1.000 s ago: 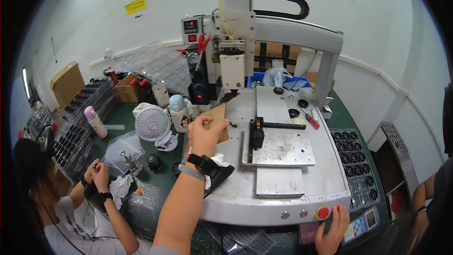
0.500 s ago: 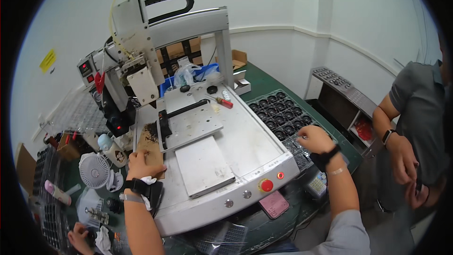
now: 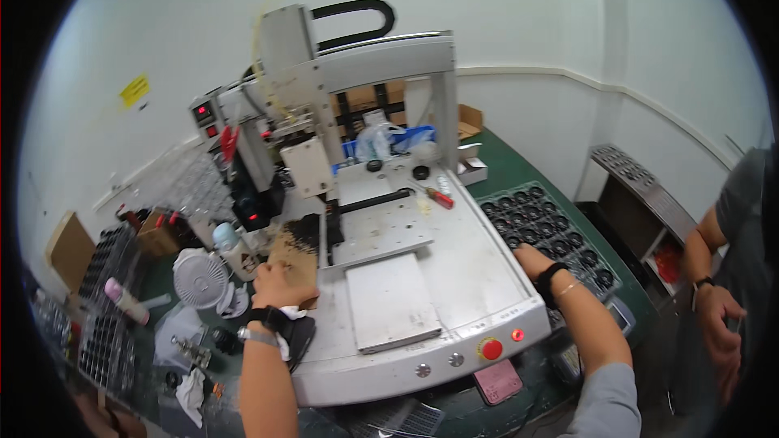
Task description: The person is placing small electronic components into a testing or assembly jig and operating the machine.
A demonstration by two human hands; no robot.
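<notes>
Cardboard (image 3: 300,265) — left fingers (image 3: 274,272) on it | right fingers (image 3: 526,254) beside parts tray (image 3: 570,229) | spread or pinching: cannot tell | fan (image 3: 200,277), bottle (image 3: 240,258) alongside

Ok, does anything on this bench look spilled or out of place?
Possibly: loose dark bits lie on the brown cardboard beyond the left hand, looking like debris, though I can't tell whether they spilled. At lower left, a crumpled white tissue and small orange pieces lie loose on the green bench, looking stray.

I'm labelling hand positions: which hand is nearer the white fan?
Left. The left hand is right of the white fan, at the brown sheet; the right hand is across the machine from it.
</notes>
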